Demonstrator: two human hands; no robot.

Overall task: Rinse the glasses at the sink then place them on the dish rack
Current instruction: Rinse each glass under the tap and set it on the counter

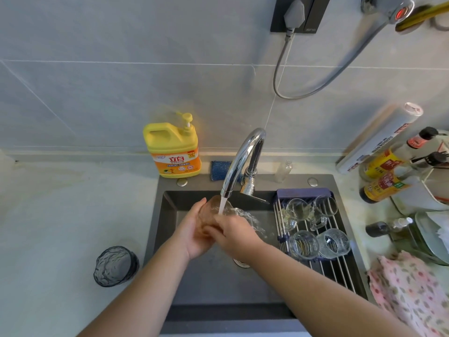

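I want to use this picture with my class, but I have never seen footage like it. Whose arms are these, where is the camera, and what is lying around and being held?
There is no machine here. One camera worn on a person's head looks down at their two bare hands. The left hand and right hand together hold an amber glass under the running faucet in the sink. Clear glasses already lie on the dish rack on the right. A dark glass waits on the counter on the left, and a yellow soap bottle stands behind the sink.
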